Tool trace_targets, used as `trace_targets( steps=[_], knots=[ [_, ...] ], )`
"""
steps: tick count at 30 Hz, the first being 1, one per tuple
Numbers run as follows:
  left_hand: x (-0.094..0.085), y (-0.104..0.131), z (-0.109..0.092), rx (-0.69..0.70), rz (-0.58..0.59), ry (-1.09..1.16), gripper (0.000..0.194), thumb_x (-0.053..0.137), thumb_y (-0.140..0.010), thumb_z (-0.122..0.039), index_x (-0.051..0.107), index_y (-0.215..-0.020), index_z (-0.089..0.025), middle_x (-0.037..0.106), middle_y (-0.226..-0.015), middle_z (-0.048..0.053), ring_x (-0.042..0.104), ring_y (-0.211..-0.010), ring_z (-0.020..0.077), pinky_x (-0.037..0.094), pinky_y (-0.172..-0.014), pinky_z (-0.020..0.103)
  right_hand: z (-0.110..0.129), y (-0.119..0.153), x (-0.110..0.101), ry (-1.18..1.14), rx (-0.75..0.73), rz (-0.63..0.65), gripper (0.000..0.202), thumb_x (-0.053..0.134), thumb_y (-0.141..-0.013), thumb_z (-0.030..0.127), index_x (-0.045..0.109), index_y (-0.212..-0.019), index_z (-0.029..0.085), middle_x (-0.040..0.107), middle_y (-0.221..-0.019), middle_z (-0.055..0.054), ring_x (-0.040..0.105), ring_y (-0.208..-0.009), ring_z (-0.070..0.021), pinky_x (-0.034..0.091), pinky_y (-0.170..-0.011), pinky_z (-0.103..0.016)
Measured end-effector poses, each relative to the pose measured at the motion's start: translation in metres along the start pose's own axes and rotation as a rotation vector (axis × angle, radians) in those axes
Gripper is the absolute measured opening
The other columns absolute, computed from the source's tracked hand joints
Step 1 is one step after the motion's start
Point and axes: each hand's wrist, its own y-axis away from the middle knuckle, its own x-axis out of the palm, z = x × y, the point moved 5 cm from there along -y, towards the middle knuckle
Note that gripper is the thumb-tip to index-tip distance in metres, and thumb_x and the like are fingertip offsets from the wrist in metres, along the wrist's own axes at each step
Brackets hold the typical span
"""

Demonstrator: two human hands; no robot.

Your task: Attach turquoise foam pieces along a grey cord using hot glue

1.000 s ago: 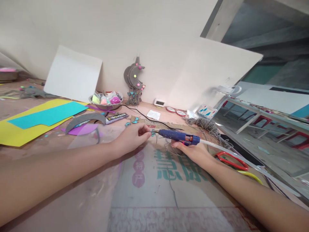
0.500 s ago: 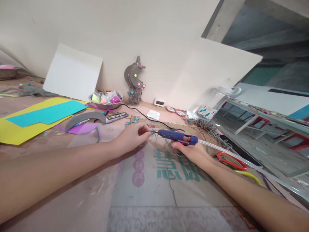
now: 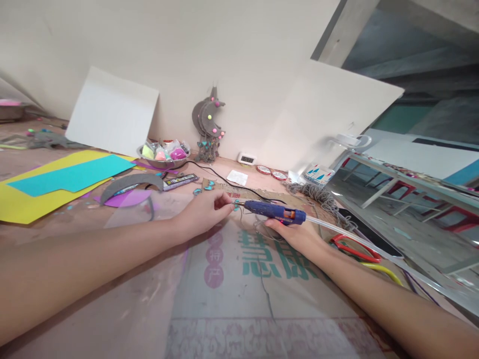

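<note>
My right hand (image 3: 294, 233) is wrapped round a blue hot glue gun (image 3: 275, 211), its nozzle pointing left and a long clear glue stick (image 3: 337, 225) running out of its back. At the nozzle tip, my left hand (image 3: 207, 212) pinches a small turquoise piece (image 3: 236, 203) between thumb and fingertips; its exact shape is mostly hidden. Thin grey cord (image 3: 267, 230) hangs and loops beneath the gun. Both hands are above a printed cardboard sheet (image 3: 224, 299) with a clear film over it. More turquoise pieces (image 3: 209, 185) lie just beyond my left hand.
Behind stand a grey moon ornament (image 3: 208, 117) with coloured balls, a metal bowl (image 3: 159, 163) of bright clay packs and a small white clock (image 3: 247, 158). Yellow and turquoise sheets (image 3: 75, 174) lie left. On the right are red-handled scissors (image 3: 355, 249) and a grey cord bundle (image 3: 318, 196).
Both hands keep the same hold and place, with the nozzle still at the turquoise piece. Only a very slight shift of the camera shows.
</note>
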Motion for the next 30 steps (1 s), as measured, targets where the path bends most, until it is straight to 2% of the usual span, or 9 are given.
trace_targets(
  steps=[12,19,30],
  knots=[
    [-0.0013,-0.0002,-0.0009,0.01,-0.004,-0.034,0.014,0.05,-0.081,-0.03,0.055,-0.077,-0.018,0.058,-0.066,-0.003,0.052,-0.058,0.0103,0.038,-0.054,0.021,-0.0042,0.0013,0.0003,0.019,0.015,-0.003,0.025,0.06,-0.074,0.043,0.062,-0.083,0.02,0.068,-0.077,0.0,0.063,-0.074,-0.0182,0.051,-0.069,-0.029],
    [-0.0004,-0.0003,0.0004,0.017,-0.01,-0.021,0.014,0.05,-0.08,-0.031,0.054,-0.077,-0.018,0.058,-0.065,-0.003,0.052,-0.056,0.0103,0.038,-0.052,0.021,0.0011,0.0006,0.0015,-0.035,0.027,0.032,0.025,0.059,-0.075,0.041,0.064,-0.089,0.021,0.071,-0.087,0.0,0.065,-0.084,-0.0184,0.051,-0.079,-0.029],
    [-0.0007,0.001,-0.0005,0.008,-0.005,-0.011,0.015,0.05,-0.08,-0.032,0.053,-0.075,-0.018,0.057,-0.063,-0.003,0.05,-0.055,0.0102,0.037,-0.052,0.021,0.0017,0.0011,0.0006,-0.043,0.04,0.004,0.023,0.061,-0.074,0.038,0.065,-0.087,0.02,0.071,-0.083,-0.001,0.065,-0.081,-0.02,0.053,-0.075,-0.031]
  ],
)
